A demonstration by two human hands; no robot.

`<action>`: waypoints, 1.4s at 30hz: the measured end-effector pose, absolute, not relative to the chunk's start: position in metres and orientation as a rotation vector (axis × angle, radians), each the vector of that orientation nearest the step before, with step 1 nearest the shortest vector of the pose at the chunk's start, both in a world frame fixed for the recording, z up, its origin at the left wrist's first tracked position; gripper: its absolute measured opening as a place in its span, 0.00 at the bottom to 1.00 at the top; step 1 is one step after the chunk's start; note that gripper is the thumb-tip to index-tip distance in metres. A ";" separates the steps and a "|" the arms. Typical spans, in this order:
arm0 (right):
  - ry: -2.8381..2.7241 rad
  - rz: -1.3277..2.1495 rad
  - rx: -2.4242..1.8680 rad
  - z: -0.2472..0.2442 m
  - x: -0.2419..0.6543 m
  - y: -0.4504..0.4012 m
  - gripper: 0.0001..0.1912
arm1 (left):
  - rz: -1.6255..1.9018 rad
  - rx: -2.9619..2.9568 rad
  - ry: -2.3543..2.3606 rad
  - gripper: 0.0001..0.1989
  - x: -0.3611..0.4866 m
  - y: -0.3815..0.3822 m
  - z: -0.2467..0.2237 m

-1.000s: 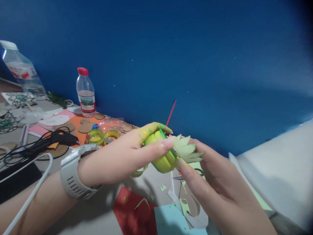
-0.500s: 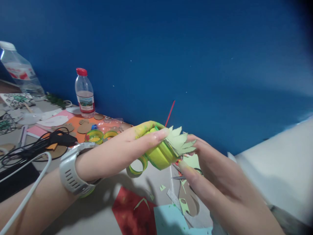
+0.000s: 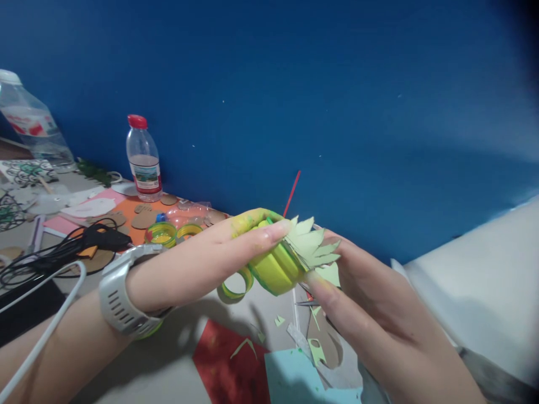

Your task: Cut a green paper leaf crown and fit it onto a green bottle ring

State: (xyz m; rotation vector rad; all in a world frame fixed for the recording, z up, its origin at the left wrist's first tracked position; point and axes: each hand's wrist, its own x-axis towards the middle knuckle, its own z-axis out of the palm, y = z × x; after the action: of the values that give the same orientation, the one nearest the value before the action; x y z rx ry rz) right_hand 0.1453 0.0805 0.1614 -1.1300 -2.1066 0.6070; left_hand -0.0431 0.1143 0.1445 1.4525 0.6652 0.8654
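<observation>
Gently tilted left hand [image 3: 210,252], right hand [image 3: 370,297] angled inward

**Count of items, by kind**

I record two hands: one left hand [image 3: 210,255], one right hand [image 3: 379,306]. Wristwatches: one [image 3: 120,303]. I tally one yellow-green ribbed piece [image 3: 278,269] and one cluster of pale green leaves [image 3: 307,244]. Upright bottles: two, one red-capped bottle [image 3: 145,168], one white-capped bottle [image 3: 36,126]. Yellow-green rings: three in plain view, namely a left ring [image 3: 149,235], a middle ring [image 3: 189,227] and a near ring [image 3: 229,293]. Red sticks: one [image 3: 292,193]. Red sheets: one [image 3: 231,370]. Cardboard pieces [image 3: 145,219]: several, overlapping, exact number unreadable.
</observation>
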 end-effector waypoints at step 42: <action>-2.068 0.572 -1.164 0.164 0.153 0.089 0.09 | 1.047 1.483 0.743 0.13 -0.041 0.116 0.132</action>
State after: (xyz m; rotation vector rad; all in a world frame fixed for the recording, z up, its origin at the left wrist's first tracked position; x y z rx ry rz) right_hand 0.1535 0.0885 0.1643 -1.1636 -2.0678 0.5718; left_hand -0.0406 0.1164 0.1318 1.4833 0.7432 1.0471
